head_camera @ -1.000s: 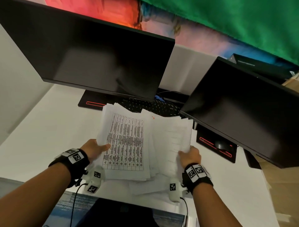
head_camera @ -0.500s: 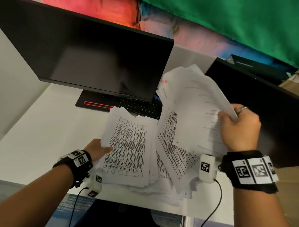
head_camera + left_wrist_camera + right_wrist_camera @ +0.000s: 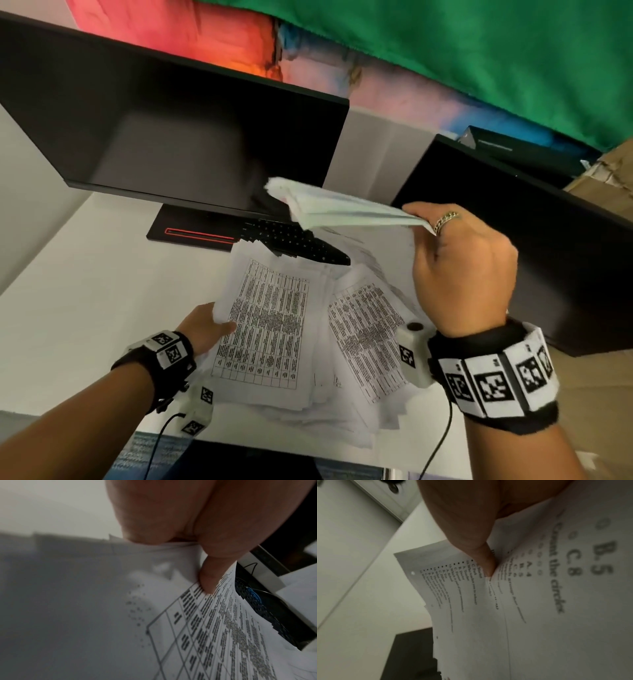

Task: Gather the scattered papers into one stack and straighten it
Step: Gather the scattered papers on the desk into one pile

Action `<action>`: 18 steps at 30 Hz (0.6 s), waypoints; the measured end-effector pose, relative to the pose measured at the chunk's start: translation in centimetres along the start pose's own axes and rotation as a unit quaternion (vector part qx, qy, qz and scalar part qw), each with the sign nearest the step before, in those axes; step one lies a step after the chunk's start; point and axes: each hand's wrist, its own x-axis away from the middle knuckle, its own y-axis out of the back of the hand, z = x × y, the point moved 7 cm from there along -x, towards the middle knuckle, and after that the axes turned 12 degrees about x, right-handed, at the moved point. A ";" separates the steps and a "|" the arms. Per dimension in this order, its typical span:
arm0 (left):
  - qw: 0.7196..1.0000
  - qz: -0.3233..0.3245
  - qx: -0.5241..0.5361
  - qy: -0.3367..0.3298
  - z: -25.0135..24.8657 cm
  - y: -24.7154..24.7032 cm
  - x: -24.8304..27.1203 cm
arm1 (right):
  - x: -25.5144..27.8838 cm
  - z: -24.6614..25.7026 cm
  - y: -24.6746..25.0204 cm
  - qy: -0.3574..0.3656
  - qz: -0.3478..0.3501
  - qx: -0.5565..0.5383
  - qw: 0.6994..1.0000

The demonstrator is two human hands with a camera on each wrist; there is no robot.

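Note:
A loose pile of printed papers (image 3: 274, 329) lies on the white desk (image 3: 85, 291) in front of me, its sheets fanned out and uneven. My left hand (image 3: 209, 325) grips the pile's left edge, thumb (image 3: 207, 580) on the top table-printed sheet (image 3: 223, 635). My right hand (image 3: 459, 267) is raised above the desk and pinches a separate bundle of sheets (image 3: 342, 209), held nearly edge-on over the keyboard. In the right wrist view the thumb (image 3: 484, 561) presses into the bundle's printed page (image 3: 539, 601).
A black keyboard (image 3: 294, 243) lies partly under the pile's far edge. Two dark monitors stand behind, the left monitor (image 3: 171, 137) and the right monitor (image 3: 548, 257). The desk's front edge runs just below the pile. A cardboard box (image 3: 609, 174) sits far right.
My right hand has lifted its bundle off the right side of the pile, raised it and turned it from fanned open to nearly flat. The left hand has stayed on the pile's left edge.

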 end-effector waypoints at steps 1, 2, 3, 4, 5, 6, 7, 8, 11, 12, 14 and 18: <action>1.000 0.002 -0.003 0.000 -0.1 -0.1 -0.1 | -0.4 0.4 0.9 0.005 -0.024 -0.020 1.000; 1.000 0.003 -0.005 0.000 -0.1 -0.2 -0.2 | -0.7 0.5 1.7 0.003 -0.046 -0.041 0.998; 1.000 0.004 -0.006 0.002 -0.1 -0.2 -0.2 | -1.1 0.4 2.4 -0.005 -0.068 -0.054 0.996; 1.000 0.003 -0.003 0.002 0.0 -0.3 -0.3 | -1.4 0.1 2.9 -0.016 -0.087 -0.060 0.994; 1.000 0.001 0.000 0.002 0.0 -0.3 -0.4 | -1.7 -0.5 3.0 -0.034 -0.099 -0.066 0.992; 1.000 0.000 0.001 -0.001 0.0 -0.3 -0.4 | -1.8 -1.2 2.9 -0.062 -0.101 -0.082 0.990; 1.000 0.001 0.000 -0.004 -0.1 -0.3 -0.3 | -1.8 -2.1 2.5 -0.096 -0.095 -0.108 0.985; 1.000 0.000 -0.001 -0.008 -0.2 -0.3 -0.4 | -1.7 -2.9 2.0 -0.132 -0.084 -0.138 0.978; 1.000 0.003 -0.003 -0.012 -0.4 -0.4 -0.4 | -1.0 -4.7 0.6 -0.218 -0.055 -0.222 0.949; 1.000 0.004 -0.004 -0.015 -0.4 -0.4 -0.4 | -0.8 -4.9 0.1 -0.238 -0.046 -0.247 0.938; 1.000 0.004 0.003 -0.018 -0.6 -0.4 -0.4 | -0.3 -5.3 -1.5 -0.272 -0.014 -0.277 0.922; 0.998 0.006 0.067 0.008 0.0 -0.2 -0.4 | 4.4 -6.5 -8.8 -0.392 0.129 -0.293 0.862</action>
